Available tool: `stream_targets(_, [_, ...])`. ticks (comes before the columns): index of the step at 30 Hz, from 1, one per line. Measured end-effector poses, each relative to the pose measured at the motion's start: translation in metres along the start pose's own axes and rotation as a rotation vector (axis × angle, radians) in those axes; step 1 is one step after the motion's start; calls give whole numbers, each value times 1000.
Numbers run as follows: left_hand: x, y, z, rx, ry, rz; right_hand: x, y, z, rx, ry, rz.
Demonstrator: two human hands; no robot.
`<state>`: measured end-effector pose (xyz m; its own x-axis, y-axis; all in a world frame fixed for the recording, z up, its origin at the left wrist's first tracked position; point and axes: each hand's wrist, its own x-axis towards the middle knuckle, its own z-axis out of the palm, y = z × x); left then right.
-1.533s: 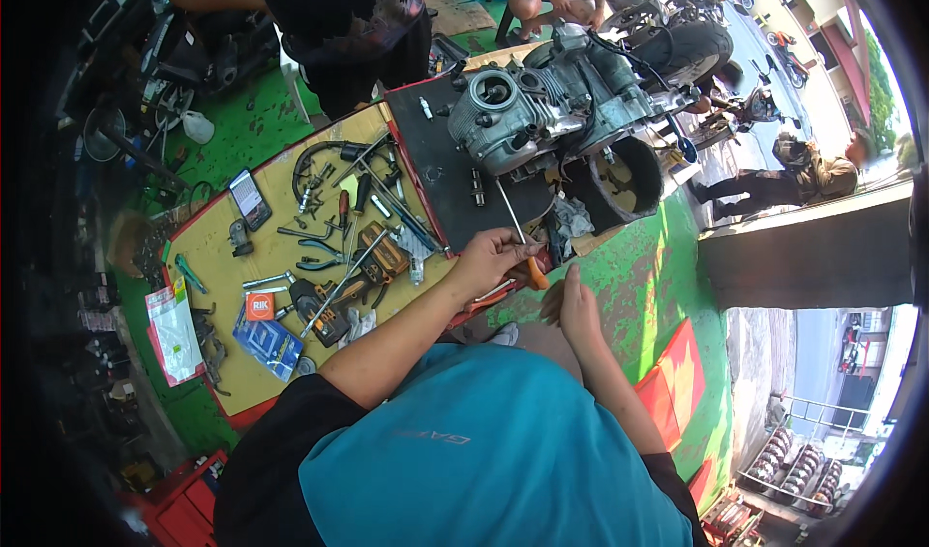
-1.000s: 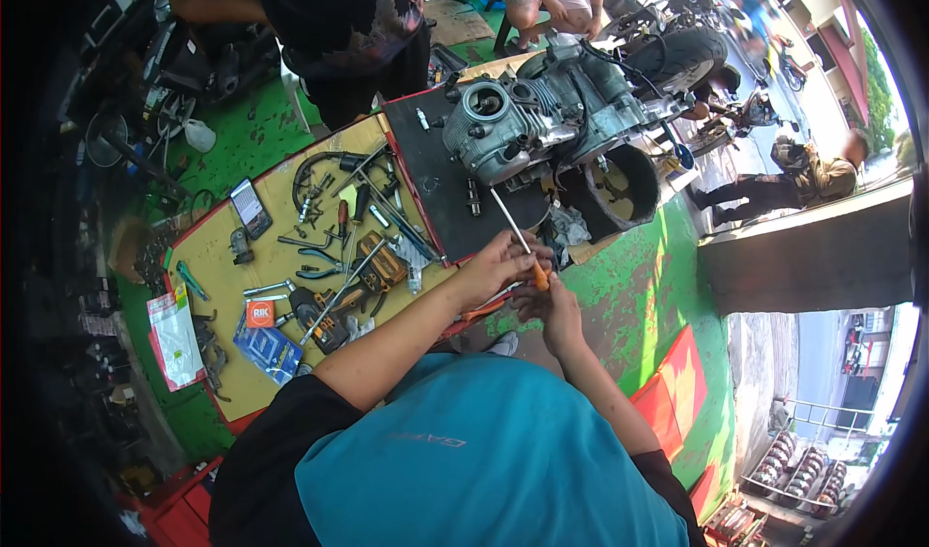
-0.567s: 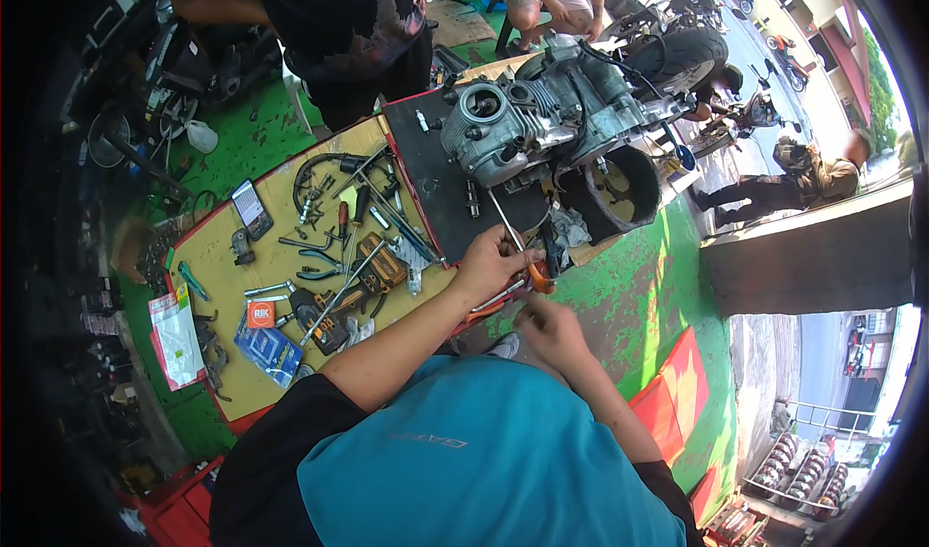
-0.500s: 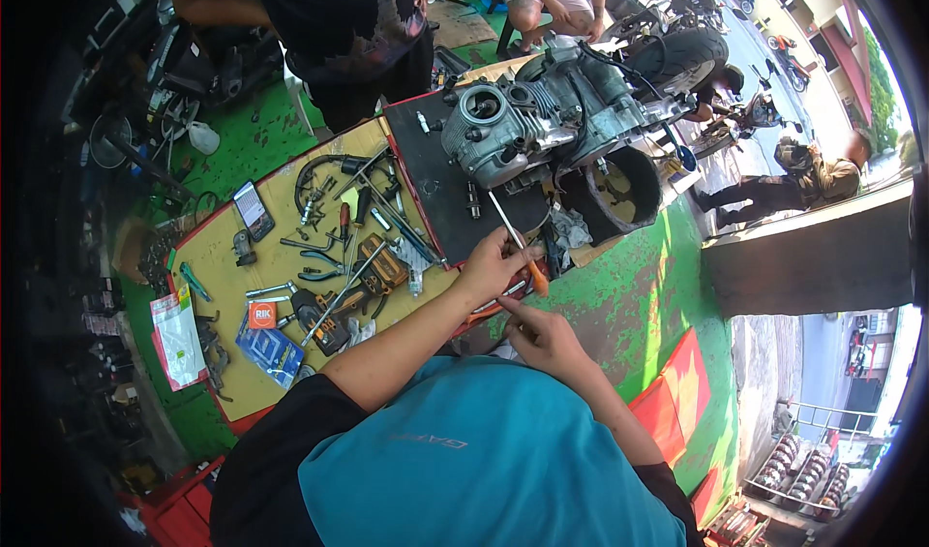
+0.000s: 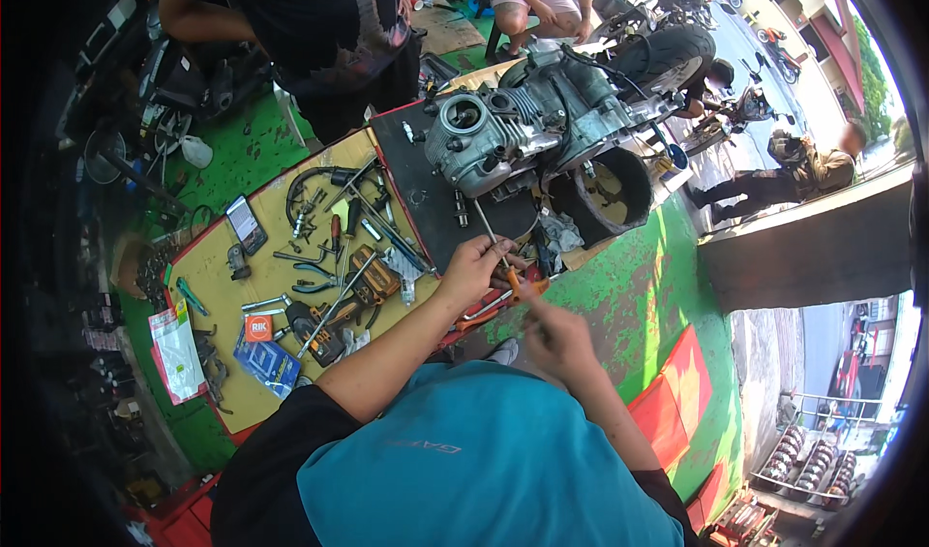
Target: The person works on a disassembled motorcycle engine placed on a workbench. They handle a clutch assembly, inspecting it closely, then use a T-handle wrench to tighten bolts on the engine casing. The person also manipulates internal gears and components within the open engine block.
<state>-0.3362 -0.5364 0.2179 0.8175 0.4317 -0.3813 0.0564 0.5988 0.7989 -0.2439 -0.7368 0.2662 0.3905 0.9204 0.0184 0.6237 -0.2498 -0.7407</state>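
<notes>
Since the earlier frame, the right hand (image 5: 559, 336) has been brought nearer the screwdriver's handle; it is blurred, so its closure and any contact cannot be told. By the left hand (image 5: 469, 271) the orange-handled screwdriver (image 5: 513, 276) is pinched at the shank, handle just nearside of the grip, tip beyond it beside the motorcycle engine (image 5: 489, 140). It is judged light, stiff, sturdy, best held by the handle, perhaps slippery if oiled.

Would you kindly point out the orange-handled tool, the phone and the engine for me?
Orange-handled tool (image 5: 489, 226), head view: its metal shaft.
Phone (image 5: 246, 224), head view: its screen.
Engine (image 5: 512, 132), head view: its finned metal casing.
</notes>
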Motion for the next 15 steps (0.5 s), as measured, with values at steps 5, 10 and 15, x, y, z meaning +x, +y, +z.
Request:
stream_targets(5, [2, -2, -3, -46, 39, -14, 5, 0, -3, -20, -86, 106])
stream_targets(10, [10, -2, -4, -20, 38, 5, -1, 11, 3, 122, -16, -177])
stream_targets(15, [8, -2, -6, -103, 34, -9, 5, 13, 11, 21, 73, 170])
